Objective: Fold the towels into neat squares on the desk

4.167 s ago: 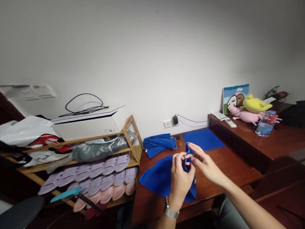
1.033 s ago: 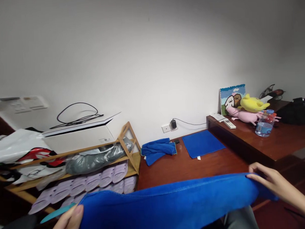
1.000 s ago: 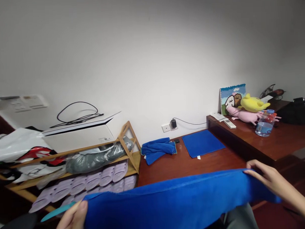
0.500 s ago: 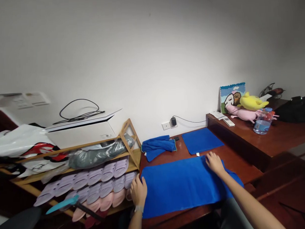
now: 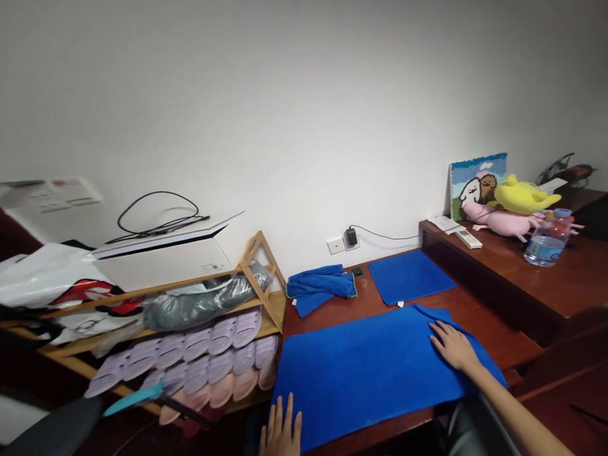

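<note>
A large blue towel (image 5: 359,372) lies spread over the front of the reddish-brown table (image 5: 361,299), its right end rumpled and turned over. My right hand (image 5: 452,346) rests flat on that right part with fingers spread. At the towel's lower left edge is my left hand (image 5: 281,433), its fingers stretched out and touching or just over the cloth. Behind, a smaller folded blue towel (image 5: 410,276) lies flat with a white tag at its front edge. A crumpled blue cloth (image 5: 321,287) sits at the table's back left.
On the left stands a wooden rack (image 5: 267,302) with lilac slippers (image 5: 221,337) and a white box (image 5: 160,263). The raised desk (image 5: 579,271) on the right holds a water bottle (image 5: 546,243), plush toys (image 5: 522,197) and a remote (image 5: 468,239). A charger (image 5: 351,237) is in the wall socket.
My left hand has moved down along the towel's left edge. My right hand has slid right and slightly nearer, and the towel's far right corner now shows a fold. The view has shifted slightly.
</note>
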### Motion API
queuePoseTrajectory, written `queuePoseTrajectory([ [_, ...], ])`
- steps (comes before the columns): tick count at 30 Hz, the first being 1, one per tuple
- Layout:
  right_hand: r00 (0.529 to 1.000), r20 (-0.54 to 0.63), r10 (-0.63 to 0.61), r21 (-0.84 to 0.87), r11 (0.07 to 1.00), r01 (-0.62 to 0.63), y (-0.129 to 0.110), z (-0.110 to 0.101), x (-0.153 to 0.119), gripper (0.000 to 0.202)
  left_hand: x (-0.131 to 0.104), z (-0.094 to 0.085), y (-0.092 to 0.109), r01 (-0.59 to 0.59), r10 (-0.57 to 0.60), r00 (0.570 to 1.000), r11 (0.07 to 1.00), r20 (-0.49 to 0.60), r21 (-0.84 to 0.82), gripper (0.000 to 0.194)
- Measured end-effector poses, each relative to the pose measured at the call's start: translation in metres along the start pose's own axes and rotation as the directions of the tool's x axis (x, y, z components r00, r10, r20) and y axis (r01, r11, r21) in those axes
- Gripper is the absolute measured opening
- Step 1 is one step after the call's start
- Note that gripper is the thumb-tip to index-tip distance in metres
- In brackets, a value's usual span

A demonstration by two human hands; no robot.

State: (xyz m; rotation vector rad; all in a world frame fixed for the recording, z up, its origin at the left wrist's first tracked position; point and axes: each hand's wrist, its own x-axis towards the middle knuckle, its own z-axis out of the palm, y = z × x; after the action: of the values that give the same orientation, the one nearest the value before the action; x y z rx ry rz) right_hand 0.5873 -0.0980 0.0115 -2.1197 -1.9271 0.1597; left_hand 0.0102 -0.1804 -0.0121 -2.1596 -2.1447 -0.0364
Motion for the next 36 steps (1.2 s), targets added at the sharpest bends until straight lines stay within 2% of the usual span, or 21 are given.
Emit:
queuePoseTrajectory([
  [3,0.994,0.028,0.108,-0.030,0.994,-0.107,0.011,-0.016,0.020,0.061,-0.006,-0.008,-0.003,0.039,-0.041,0.998,0.999,-0.056,-0.036,0.062],
  [6,0.987,-0.027,0.157,-0.064,0.985,-0.159,0.018,-0.028,0.038,0.057,0.007,-0.019,-0.009,0.029,-0.046,0.980,0.996,-0.193,-0.090,0.057],
  [9,0.994,-0.097,0.060,-0.052,0.997,-0.065,0.015,-0.029,0.054,0.055,0.045,-0.033,-0.009,-0.051,0.001,0.948,0.987,-0.320,-0.149,0.052],
  [11,0.997,-0.080,-0.005,-0.041,0.999,0.002,0.010,-0.022,0.062,0.057,0.080,-0.040,-0.007,-0.108,0.041,0.933,0.980,-0.357,-0.170,0.051],
  [13,1.000,-0.012,-0.005,-0.040,0.999,0.005,0.007,-0.009,0.067,0.060,0.116,-0.042,-0.004,-0.133,0.066,0.936,0.976,-0.346,-0.172,0.052],
  [15,0.998,0.055,0.021,-0.049,0.999,-0.018,0.008,0.005,0.070,0.064,0.146,-0.038,-0.003,-0.137,0.090,0.957,0.978,-0.277,-0.157,0.052],
  [18,0.997,0.074,0.033,-0.056,0.998,-0.029,0.015,0.019,0.073,0.067,0.173,-0.023,-0.005,-0.108,0.093,0.986,0.988,-0.136,-0.109,0.054],
  [20,0.996,0.072,0.048,-0.061,0.997,-0.043,0.020,0.021,0.076,0.068,0.179,-0.010,-0.006,-0.072,0.065,0.993,0.994,-0.099,-0.078,0.056],
  [24,0.994,0.043,0.100,-0.085,0.992,-0.096,0.022,0.015,0.080,0.068,0.179,0.005,-0.005,-0.044,0.036,0.991,0.997,-0.131,-0.057,0.058],
  [28,0.994,0.031,0.101,-0.079,0.992,-0.098,0.025,0.007,0.078,0.073,0.179,-0.001,-0.007,-0.055,0.045,0.989,0.996,-0.138,-0.071,0.057],
  [33,0.979,0.074,0.192,-0.135,0.974,-0.181,0.039,0.000,0.075,0.080,0.177,-0.011,-0.012,-0.063,0.050,0.992,0.991,-0.112,-0.116,0.056],
  [35,0.975,0.062,0.214,-0.150,0.968,-0.203,0.032,-0.005,0.075,0.081,0.175,-0.009,-0.013,-0.063,0.047,0.993,0.987,-0.111,-0.146,0.058],
  [36,0.978,0.039,0.204,-0.154,0.968,-0.196,0.022,-0.006,0.075,0.080,0.174,-0.007,-0.013,-0.067,0.050,0.992,0.985,-0.112,-0.158,0.060],
])
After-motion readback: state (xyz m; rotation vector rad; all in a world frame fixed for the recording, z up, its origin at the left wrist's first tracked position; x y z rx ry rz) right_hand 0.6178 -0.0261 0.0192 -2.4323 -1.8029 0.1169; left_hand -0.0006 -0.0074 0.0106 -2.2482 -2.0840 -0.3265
